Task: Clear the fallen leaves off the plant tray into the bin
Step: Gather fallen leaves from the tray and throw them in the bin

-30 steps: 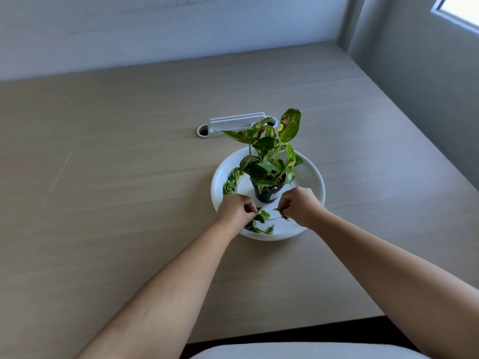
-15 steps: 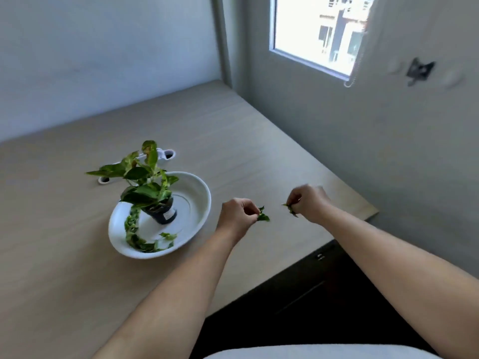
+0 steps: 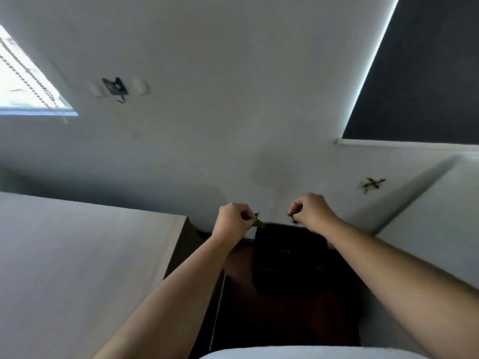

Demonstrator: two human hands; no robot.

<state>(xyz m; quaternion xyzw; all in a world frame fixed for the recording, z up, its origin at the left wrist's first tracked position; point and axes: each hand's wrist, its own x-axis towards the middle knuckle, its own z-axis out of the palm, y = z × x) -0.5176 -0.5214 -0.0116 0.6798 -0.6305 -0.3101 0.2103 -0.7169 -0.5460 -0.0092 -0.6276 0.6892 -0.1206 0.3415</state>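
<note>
Leaf point(image 3: 259, 223) is pinched in left hand point(image 3: 232, 221), leaf bits point(image 3: 292, 218) in right hand point(image 3: 311, 212); both held above dark bin point(image 3: 287, 265), prob. for dropping.

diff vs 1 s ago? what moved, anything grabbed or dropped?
Both hands left the plant tray, each carrying a pinched leaf scrap, and swung right past the table edge. The left hand and right hand now hang above the dark bin beside the table. The view turned with them, so tray and plant are out of frame. Unchanged: both pinches closed on the left leaf and right leaf; nothing dropped.
</note>
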